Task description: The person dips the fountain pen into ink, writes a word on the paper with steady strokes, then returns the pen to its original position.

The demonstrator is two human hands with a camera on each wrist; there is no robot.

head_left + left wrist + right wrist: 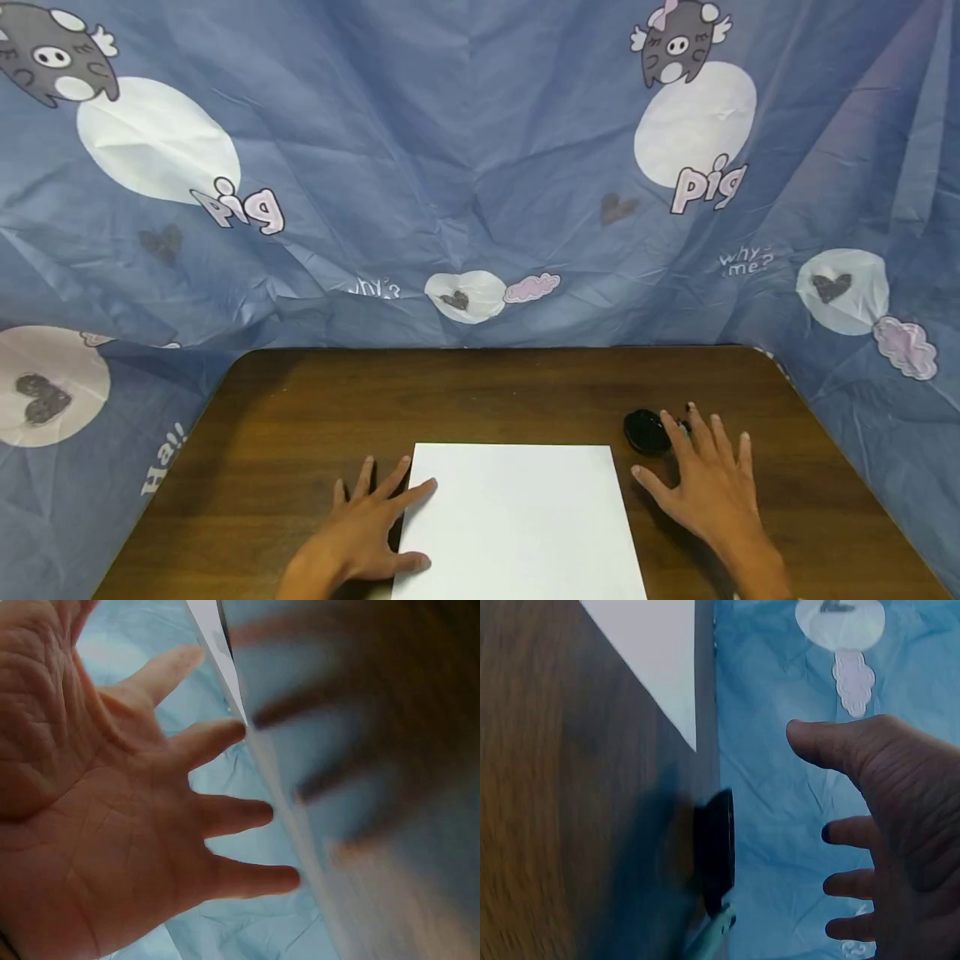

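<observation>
- Currently, the left hand is hovering at the left edge of the white paper, its fingers spreading apart.
- The paper is lying on the brown table, between both hands.
- The right hand is hovering, fingers also apart, near a black round thing.
- A green stick is lying just beside that.
- Blue cloth is hanging behind.

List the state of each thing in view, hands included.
White paper sheet: flat, blank.
Black round object: on wood-grain table, unheld.
Teal pen-like object: near it, unheld.
Left hand: fingers spread, at paper's left edge.
Right hand: fingers spread, raised, holding nothing.
Blue printed cloth: hung, wrinkled.
</observation>
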